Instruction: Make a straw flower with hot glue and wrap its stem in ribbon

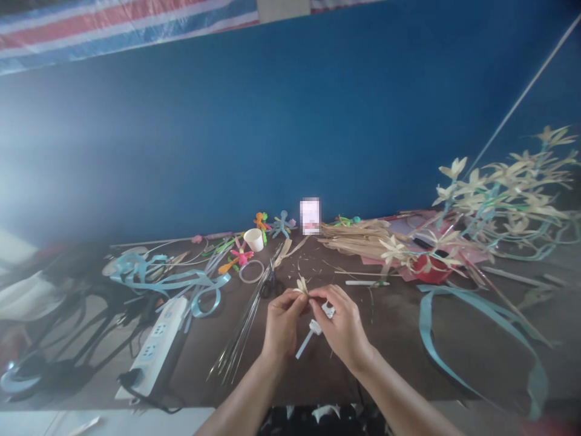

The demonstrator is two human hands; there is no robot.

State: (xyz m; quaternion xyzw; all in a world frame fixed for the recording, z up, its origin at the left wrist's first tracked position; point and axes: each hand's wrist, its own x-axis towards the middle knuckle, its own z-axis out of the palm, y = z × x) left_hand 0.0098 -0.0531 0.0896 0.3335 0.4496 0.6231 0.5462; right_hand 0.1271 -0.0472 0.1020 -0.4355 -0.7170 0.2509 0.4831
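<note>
Both of my hands meet over the middle of the dark table (pixel 408 339). My left hand (pixel 281 324) pinches a small cream straw flower (pixel 302 284) at its base. My right hand (pixel 342 324) pinches the same flower from the right. A white stick with a white strip wound on it (pixel 311 333) hangs below my right hand's fingers. Whether that hand grips the stick I cannot tell.
Thin metal wires (pixel 245 327) and black scissors (pixel 271 283) lie left of my hands. A white power strip (pixel 157 348), light blue ribbon (pixel 181 281), a tape ring (pixel 251 270), a cream cup (pixel 254 239), dry straw strips (pixel 358 239), finished straw flowers (pixel 499 194) and a blue ribbon loop (pixel 476 339) surround them.
</note>
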